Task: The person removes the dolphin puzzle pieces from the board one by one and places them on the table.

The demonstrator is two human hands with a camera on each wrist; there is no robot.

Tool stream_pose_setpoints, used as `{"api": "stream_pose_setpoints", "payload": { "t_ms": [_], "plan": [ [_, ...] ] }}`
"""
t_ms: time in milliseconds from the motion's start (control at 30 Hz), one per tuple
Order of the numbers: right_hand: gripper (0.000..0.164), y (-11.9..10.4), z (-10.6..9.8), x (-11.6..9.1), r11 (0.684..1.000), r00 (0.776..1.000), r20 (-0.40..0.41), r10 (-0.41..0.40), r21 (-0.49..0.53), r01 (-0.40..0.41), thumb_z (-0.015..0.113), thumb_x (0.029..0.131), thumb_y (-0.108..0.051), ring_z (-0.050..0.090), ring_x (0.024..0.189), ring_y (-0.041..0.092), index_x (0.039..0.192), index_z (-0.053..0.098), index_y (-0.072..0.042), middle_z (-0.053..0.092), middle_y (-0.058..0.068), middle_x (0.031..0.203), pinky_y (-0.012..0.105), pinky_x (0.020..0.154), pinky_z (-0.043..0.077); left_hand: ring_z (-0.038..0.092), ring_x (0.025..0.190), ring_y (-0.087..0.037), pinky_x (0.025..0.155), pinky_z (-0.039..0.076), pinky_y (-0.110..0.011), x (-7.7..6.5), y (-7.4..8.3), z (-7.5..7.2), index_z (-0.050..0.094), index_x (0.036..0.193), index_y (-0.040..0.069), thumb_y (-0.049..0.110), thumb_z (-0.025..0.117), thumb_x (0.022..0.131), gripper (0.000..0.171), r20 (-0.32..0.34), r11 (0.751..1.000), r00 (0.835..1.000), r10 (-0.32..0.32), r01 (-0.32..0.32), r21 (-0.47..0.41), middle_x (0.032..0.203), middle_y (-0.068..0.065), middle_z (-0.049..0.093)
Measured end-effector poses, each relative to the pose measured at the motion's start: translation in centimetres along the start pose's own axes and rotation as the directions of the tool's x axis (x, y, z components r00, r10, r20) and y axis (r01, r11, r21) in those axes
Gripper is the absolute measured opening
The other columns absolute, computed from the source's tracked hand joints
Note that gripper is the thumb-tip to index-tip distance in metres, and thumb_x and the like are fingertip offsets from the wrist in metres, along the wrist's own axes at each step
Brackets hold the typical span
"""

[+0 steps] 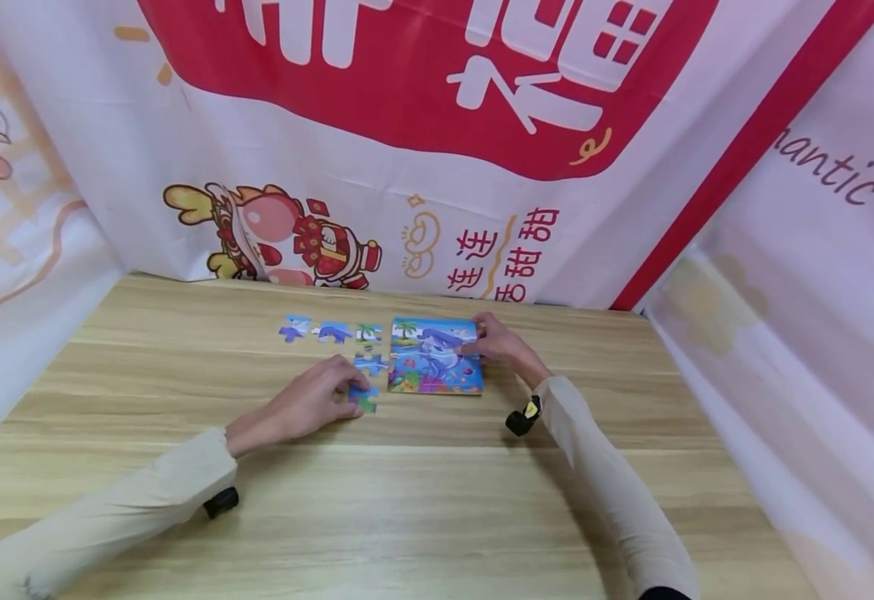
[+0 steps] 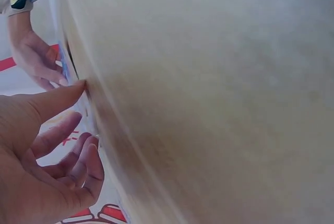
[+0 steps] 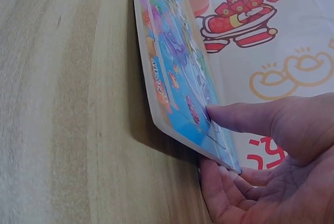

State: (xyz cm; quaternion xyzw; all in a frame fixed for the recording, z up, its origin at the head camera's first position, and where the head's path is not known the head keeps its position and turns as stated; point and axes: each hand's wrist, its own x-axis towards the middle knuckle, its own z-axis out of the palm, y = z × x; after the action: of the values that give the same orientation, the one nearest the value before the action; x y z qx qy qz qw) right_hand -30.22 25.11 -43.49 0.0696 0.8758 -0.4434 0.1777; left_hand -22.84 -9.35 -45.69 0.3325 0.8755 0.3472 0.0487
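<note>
My right hand (image 1: 502, 343) grips the right edge of a dolphin picture board (image 1: 437, 379), thumb on top and fingers beneath. In the right wrist view, the near side of the board (image 3: 180, 78) stands slightly off the table, with a shadow under it. My left hand (image 1: 315, 398) is at a blue-green jigsaw piece (image 1: 365, 398) left of the board, thumb and index finger at its edges. That piece is hidden in the left wrist view, where the fingers (image 2: 57, 101) are bent. Just above it lies another blue jigsaw piece (image 1: 371, 364).
Along the back lie a palm-tree jigsaw piece (image 1: 368, 332), a dolphin piece (image 1: 333, 332) and a blue-white piece (image 1: 296, 327). The wooden table (image 1: 407, 517) meets a printed cloth backdrop (image 1: 407, 225) behind and cloth on both sides.
</note>
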Motion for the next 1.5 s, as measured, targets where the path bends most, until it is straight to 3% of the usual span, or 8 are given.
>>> {"api": "stream_pose_setpoints", "payload": {
  "t_ms": [233, 400, 567, 733, 867, 1033, 1167, 1500],
  "plan": [
    [0.076, 0.1, -0.1, 0.0, 1.000, 1.000, 0.005, -0.007, 0.006, 0.007, 0.080, 0.094, -0.018, 0.053, 0.117, 0.029, 0.152, 0.034, -0.006, 0.044, 0.021, 0.140, 0.045, 0.104, 0.053, 0.065, 0.104, -0.027, 0.085, 0.059, -0.041, 1.9, 0.3, -0.6, 0.071, 0.119, 0.006, 0.010, 0.079, 0.093, 0.027, -0.012, 0.999, 1.000, 0.010, -0.010, -0.040, 0.117, -0.010, 0.066],
    [0.076, -0.2, -0.2, 0.0, 1.000, 1.000, 0.016, 0.003, -0.005, -0.003, 0.080, 0.093, -0.018, 0.054, 0.118, 0.030, 0.153, 0.035, -0.006, 0.044, 0.021, 0.143, 0.045, 0.104, 0.053, 0.064, 0.107, -0.028, 0.092, 0.056, -0.045, 4.5, 0.5, -1.1, 0.071, 0.120, 0.005, 0.013, 0.073, 0.099, 0.023, 0.028, 0.994, 0.999, -0.036, 0.039, -0.103, 0.118, -0.013, 0.068],
    [0.073, -0.3, -0.4, 0.1, 0.999, 0.999, 0.004, 0.043, -0.029, -0.043, 0.079, 0.094, -0.019, 0.054, 0.125, 0.034, 0.153, 0.036, -0.010, 0.045, 0.021, 0.147, 0.046, 0.106, 0.053, 0.064, 0.106, -0.025, 0.093, 0.056, -0.044, 7.8, 1.0, -1.1, 0.070, 0.122, 0.003, 0.013, 0.070, 0.100, 0.024, 0.041, 0.994, 0.997, -0.059, 0.062, -0.093, 0.117, -0.012, 0.069],
    [0.071, -0.2, -0.5, 0.1, 0.998, 0.998, 0.006, 0.055, 0.010, -0.055, 0.079, 0.094, -0.016, 0.054, 0.124, 0.033, 0.152, 0.037, -0.009, 0.044, 0.021, 0.147, 0.047, 0.105, 0.052, 0.066, 0.106, -0.025, 0.093, 0.057, -0.043, 11.3, 2.0, 0.6, 0.068, 0.126, 0.001, 0.013, 0.071, 0.099, 0.030, 0.099, 0.995, 0.992, -0.084, 0.088, -0.039, 0.115, -0.011, 0.071],
    [0.069, -0.4, -0.6, 0.1, 0.997, 0.998, 0.022, 0.052, 0.055, -0.053, 0.077, 0.094, -0.014, 0.055, 0.123, 0.033, 0.150, 0.038, -0.008, 0.044, 0.021, 0.148, 0.046, 0.103, 0.054, 0.063, 0.108, -0.028, 0.097, 0.054, -0.045, 13.2, 2.4, 2.5, 0.065, 0.128, -0.001, 0.019, 0.075, 0.097, 0.038, 0.107, 0.993, 0.988, -0.108, 0.103, 0.056, 0.118, -0.015, 0.068],
    [0.068, -0.2, -0.7, 0.4, 0.999, 0.999, 0.024, 0.030, 0.043, -0.031, 0.077, 0.095, -0.012, 0.057, 0.108, 0.027, 0.150, 0.038, -0.006, 0.047, 0.019, 0.135, 0.035, 0.087, 0.057, 0.055, 0.106, -0.029, 0.095, 0.050, -0.043, 14.3, 2.6, 3.4, 0.062, 0.128, -0.003, 0.024, 0.079, 0.094, 0.046, 0.103, 0.980, 0.980, -0.171, 0.158, 0.123, 0.116, -0.015, 0.061],
    [0.069, -0.2, -0.8, 0.4, 1.000, 1.000, 0.029, -0.008, 0.021, 0.007, 0.077, 0.094, -0.008, 0.055, 0.091, 0.022, 0.151, 0.037, -0.004, 0.049, 0.017, 0.122, 0.030, 0.076, 0.054, 0.052, 0.104, -0.027, 0.094, 0.047, -0.040, 14.6, 2.7, 3.2, 0.061, 0.123, -0.002, 0.023, 0.081, 0.093, 0.043, 0.123, 0.977, 0.972, -0.200, 0.188, 0.105, 0.115, -0.014, 0.058],
    [0.070, 0.6, -1.5, 0.4, 0.991, 0.994, 0.094, -0.058, 0.123, 0.046, 0.073, 0.094, 0.001, 0.052, 0.084, 0.017, 0.152, 0.034, 0.000, 0.046, 0.013, 0.118, 0.028, 0.073, 0.052, 0.050, 0.105, -0.027, 0.097, 0.046, -0.040, 14.8, 2.2, 3.3, 0.059, 0.121, -0.002, 0.018, 0.081, 0.092, 0.042, 0.138, 0.983, 0.974, -0.180, 0.181, 0.007, 0.117, -0.015, 0.056]
  ]
}}
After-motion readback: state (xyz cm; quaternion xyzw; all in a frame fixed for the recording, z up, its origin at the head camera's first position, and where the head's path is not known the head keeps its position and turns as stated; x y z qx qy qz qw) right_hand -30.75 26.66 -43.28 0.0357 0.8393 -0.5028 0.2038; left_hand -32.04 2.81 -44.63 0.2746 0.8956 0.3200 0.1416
